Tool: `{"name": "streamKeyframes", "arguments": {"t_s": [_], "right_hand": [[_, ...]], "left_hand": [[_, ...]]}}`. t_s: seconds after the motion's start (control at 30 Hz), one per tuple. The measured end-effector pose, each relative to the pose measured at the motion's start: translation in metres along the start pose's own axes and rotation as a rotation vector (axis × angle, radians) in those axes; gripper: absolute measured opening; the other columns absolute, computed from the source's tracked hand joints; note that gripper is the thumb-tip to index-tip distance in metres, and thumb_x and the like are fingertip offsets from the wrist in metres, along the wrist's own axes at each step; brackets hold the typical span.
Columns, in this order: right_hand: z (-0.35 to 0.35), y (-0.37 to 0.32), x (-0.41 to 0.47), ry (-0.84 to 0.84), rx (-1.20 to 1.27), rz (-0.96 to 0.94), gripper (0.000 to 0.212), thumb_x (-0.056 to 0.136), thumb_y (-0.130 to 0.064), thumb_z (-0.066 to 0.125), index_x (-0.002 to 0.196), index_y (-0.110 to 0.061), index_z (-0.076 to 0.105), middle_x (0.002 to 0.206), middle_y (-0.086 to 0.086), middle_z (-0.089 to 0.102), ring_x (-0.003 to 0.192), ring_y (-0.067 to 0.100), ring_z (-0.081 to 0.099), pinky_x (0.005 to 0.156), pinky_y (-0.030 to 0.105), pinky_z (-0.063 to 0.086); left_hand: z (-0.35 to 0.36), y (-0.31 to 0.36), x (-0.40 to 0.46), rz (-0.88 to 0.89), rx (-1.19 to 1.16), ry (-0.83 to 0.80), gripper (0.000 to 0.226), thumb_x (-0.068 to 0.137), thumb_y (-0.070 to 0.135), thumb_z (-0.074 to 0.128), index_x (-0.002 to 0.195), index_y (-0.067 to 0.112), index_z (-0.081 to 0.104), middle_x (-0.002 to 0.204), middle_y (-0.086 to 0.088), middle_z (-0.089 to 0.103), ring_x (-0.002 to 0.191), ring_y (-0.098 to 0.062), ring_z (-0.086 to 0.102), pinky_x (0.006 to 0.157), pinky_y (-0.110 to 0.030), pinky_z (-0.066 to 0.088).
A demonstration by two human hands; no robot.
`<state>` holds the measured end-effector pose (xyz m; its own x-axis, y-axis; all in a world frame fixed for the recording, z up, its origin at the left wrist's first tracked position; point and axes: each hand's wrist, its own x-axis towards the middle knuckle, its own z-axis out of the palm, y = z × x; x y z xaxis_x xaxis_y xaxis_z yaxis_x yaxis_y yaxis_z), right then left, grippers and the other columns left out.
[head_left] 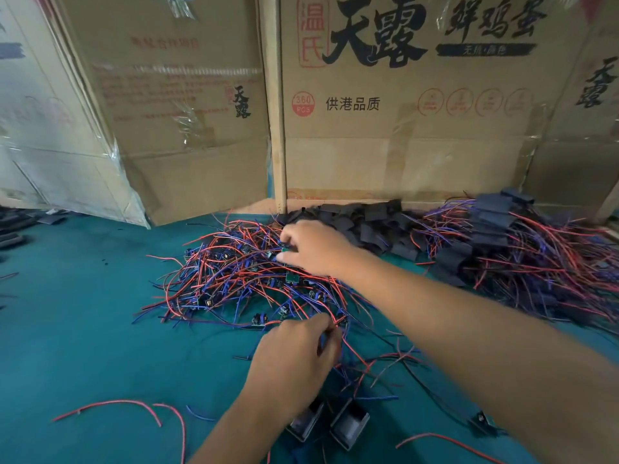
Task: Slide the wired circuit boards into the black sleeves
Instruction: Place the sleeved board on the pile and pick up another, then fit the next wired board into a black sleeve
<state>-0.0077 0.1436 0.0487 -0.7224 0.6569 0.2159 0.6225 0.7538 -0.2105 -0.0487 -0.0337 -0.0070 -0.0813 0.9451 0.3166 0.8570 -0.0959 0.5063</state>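
Green circuit board (285, 252) pinched in right-hand fingers (290, 236).

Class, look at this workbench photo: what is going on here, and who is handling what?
A person is sorting through a tangled pile of wired circuit boards on a green table. The right hand reaches into the far side of the pile and pinches a small green board, while the left hand grips red and blue wires at the near edge. Loose black sleeves lie behind the pile, and already sleeved boards are heaped to the right.
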Motion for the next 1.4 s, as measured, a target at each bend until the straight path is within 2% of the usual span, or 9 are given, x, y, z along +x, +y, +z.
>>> {"name": "streamKeyframes", "arguments": {"t_s": [0.27,0.4,0.5,0.63,0.73,0.9,1.03,1.2,1.4], "right_hand": [[0.005,0.005,-0.008,-0.008,0.003,0.046,0.026,0.091,-0.028,0.065,0.112,-0.018,0.054,0.113,0.005,0.060,0.104,0.027,0.058,0.081,0.038,0.047],[-0.022,-0.013,-0.059,0.247,0.001,0.012,0.036,0.087,-0.027,0.068,0.114,-0.021,0.045,0.102,-0.002,0.059,0.087,0.024,0.060,0.068,0.034,0.044],[-0.026,-0.037,-0.103,0.271,-0.006,-0.133,0.032,0.086,-0.018,0.065,0.111,-0.019,0.045,0.103,0.001,0.057,0.080,0.031,0.061,0.065,0.040,0.049],[-0.035,-0.033,-0.130,0.132,0.326,-0.257,0.031,0.083,-0.018,0.069,0.111,-0.017,0.057,0.103,-0.007,0.063,0.088,0.012,0.062,0.077,0.030,0.050],[-0.046,0.016,-0.111,0.244,0.491,-0.075,0.020,0.089,-0.027,0.065,0.108,-0.027,0.060,0.095,-0.015,0.068,0.083,0.002,0.064,0.078,0.021,0.050],[-0.032,0.135,-0.047,0.110,0.064,0.373,0.023,0.093,-0.023,0.061,0.115,-0.014,0.058,0.113,0.006,0.067,0.098,0.020,0.061,0.090,0.034,0.048],[-0.015,0.169,-0.020,-0.099,-0.086,0.487,0.067,0.082,-0.045,0.073,0.132,-0.012,0.045,0.128,0.014,0.057,0.114,0.032,0.056,0.092,0.039,0.047],[-0.004,0.174,-0.009,-0.047,-0.089,0.504,0.054,0.085,-0.038,0.072,0.128,-0.018,0.046,0.119,0.011,0.060,0.101,0.031,0.060,0.087,0.042,0.051],[-0.001,0.176,-0.013,-0.102,-0.018,0.534,0.060,0.088,-0.040,0.069,0.137,-0.011,0.048,0.136,0.012,0.054,0.122,0.031,0.052,0.097,0.035,0.044]], "left_hand": [[-0.003,-0.013,0.005,-0.050,-0.049,0.107,0.030,0.098,0.034,0.055,0.070,0.024,0.049,0.051,0.004,0.044,0.051,-0.021,0.040,0.051,-0.034,0.035],[-0.004,-0.014,0.013,-0.219,-0.509,0.230,0.024,0.096,0.040,0.059,0.076,0.026,0.064,0.061,0.014,0.060,0.052,-0.004,0.048,0.051,-0.015,0.036],[-0.007,-0.009,0.015,-0.339,-0.995,0.183,0.037,0.091,0.051,0.060,0.072,0.020,0.066,0.065,0.000,0.061,0.054,-0.016,0.047,0.053,-0.028,0.040],[-0.006,-0.003,0.012,-0.289,-1.007,0.207,0.042,0.093,0.046,0.060,0.065,0.015,0.061,0.053,-0.005,0.047,0.049,-0.020,0.039,0.048,-0.031,0.032],[-0.009,-0.006,0.015,-0.296,-1.089,0.281,0.021,0.101,0.020,0.055,0.089,0.015,0.071,0.061,-0.003,0.055,0.052,-0.016,0.045,0.045,-0.025,0.037],[-0.014,-0.004,0.012,-0.280,-1.106,0.320,0.009,0.098,0.018,0.061,0.093,0.011,0.063,0.062,-0.002,0.057,0.051,-0.014,0.046,0.043,-0.021,0.037],[-0.018,0.001,0.010,-0.229,-1.117,0.319,0.021,0.078,0.041,0.072,0.083,0.021,0.070,0.064,-0.005,0.057,0.053,-0.015,0.045,0.045,-0.022,0.038],[-0.021,0.003,0.010,-0.205,-1.192,0.328,0.034,0.076,0.047,0.069,0.089,0.016,0.074,0.065,-0.001,0.055,0.054,-0.011,0.045,0.046,-0.019,0.038],[-0.020,0.006,0.010,-0.174,-1.263,0.286,0.033,0.083,0.044,0.068,0.096,0.016,0.077,0.074,-0.003,0.058,0.062,-0.012,0.051,0.054,-0.022,0.045]]}}
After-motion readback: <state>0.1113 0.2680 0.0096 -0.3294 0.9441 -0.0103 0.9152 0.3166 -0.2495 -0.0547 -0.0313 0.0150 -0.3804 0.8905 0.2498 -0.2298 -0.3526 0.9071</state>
